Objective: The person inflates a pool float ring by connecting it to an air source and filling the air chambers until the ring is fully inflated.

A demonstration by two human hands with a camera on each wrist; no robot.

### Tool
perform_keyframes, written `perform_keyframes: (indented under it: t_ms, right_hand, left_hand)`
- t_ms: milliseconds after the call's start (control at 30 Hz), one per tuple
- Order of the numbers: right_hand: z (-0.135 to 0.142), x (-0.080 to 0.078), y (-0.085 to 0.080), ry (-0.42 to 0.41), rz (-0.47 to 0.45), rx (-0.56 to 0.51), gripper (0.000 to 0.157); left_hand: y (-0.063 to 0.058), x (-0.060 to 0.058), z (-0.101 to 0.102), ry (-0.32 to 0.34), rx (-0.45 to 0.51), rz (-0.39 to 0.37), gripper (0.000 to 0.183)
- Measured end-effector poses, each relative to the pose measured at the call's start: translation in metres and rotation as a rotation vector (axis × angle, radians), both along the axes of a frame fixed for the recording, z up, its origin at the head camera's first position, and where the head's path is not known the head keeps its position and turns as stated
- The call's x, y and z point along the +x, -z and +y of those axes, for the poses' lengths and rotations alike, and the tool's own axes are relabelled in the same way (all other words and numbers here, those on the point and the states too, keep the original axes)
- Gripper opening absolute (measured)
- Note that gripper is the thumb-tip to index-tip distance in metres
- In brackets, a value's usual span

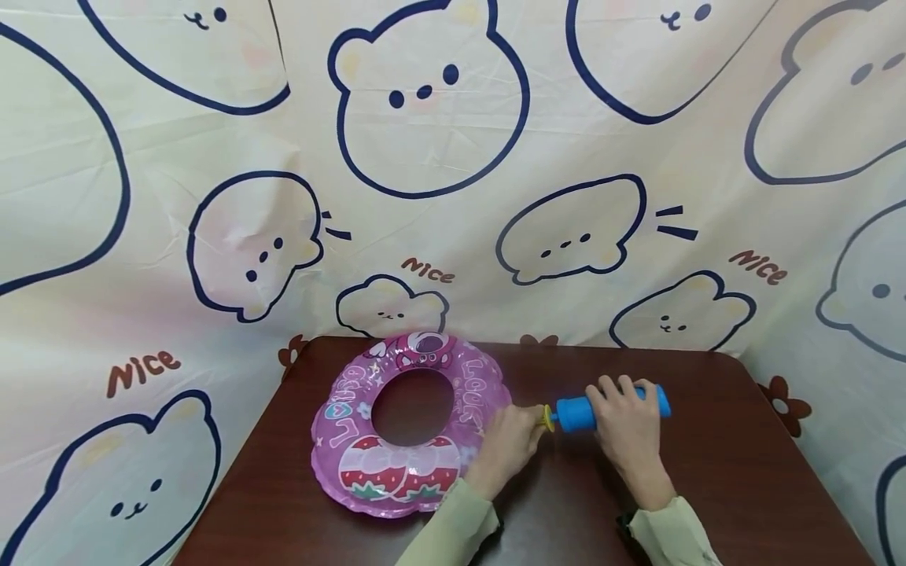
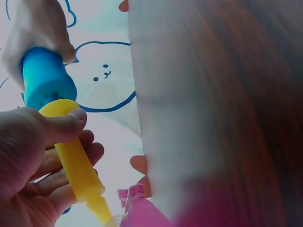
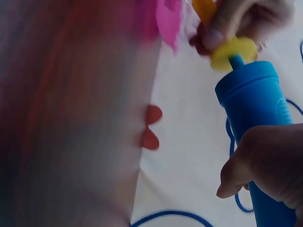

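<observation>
Here, a pink swim ring (image 1: 399, 472) lies on a brown table (image 1: 729, 448). Just right of the ring, the left hand (image 1: 511, 440) pinches the yellow nozzle (image 2: 78, 168), tip towards the ring; farther right, the right hand (image 1: 628, 428) grips the blue pump (image 1: 576, 414). Inflating seems the step in hand; the next stroke likely calls for a steady nozzle.

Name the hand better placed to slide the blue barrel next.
Probably the right hand: it grips the blue barrel, while the left hand holds the yellow nozzle beside the inflatable ring.
</observation>
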State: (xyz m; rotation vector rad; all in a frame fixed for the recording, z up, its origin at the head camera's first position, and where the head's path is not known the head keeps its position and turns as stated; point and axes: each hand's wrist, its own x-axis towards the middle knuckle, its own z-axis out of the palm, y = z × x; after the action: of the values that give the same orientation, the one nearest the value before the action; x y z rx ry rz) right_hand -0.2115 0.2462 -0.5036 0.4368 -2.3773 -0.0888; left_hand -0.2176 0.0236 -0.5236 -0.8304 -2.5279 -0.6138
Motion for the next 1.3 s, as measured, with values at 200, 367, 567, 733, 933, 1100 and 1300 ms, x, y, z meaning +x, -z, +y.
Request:
perform_keyframes:
  t_ms: [200, 367, 567, 733, 933, 1100, 1300]
  right_hand:
    - [-0.002, -0.002, 0.008, -0.009, -0.007, -0.015, 0.058]
    - [0.02, -0.004, -0.003, 0.018, -0.007, -0.056, 0.067]
    - [0.057, -0.002, -0.021, 0.072, 0.035, -0.108, 0.069]
    - [0.072, 0.002, -0.026, 0.105, 0.047, -0.132, 0.074]
    - [0.057, -0.001, -0.018, 0.073, 0.048, -0.09, 0.066]
    - [0.033, -0.006, -0.009, 0.044, 0.035, -0.076, 0.061]
    - [0.006, -0.005, 0.005, 0.012, -0.002, -0.065, 0.062]
  left_hand:
    - [0.004, 0.0, 0.004, -0.017, -0.023, 0.007, 0.013]
    - [0.002, -0.001, -0.003, -0.021, 0.009, 0.001, 0.01]
    - [-0.001, -0.004, -0.011, 0.004, 0.029, -0.013, 0.008]
    - [0.002, -0.003, -0.012, -0.01, 0.027, -0.014, 0.01]
    - [0.005, -0.002, -0.006, -0.017, 0.013, 0.019, 0.01]
    - [0.001, -0.002, -0.003, -0.017, 0.006, 0.034, 0.012]
    - [0.0, -0.001, -0.001, -0.025, -0.049, 0.023, 0.014]
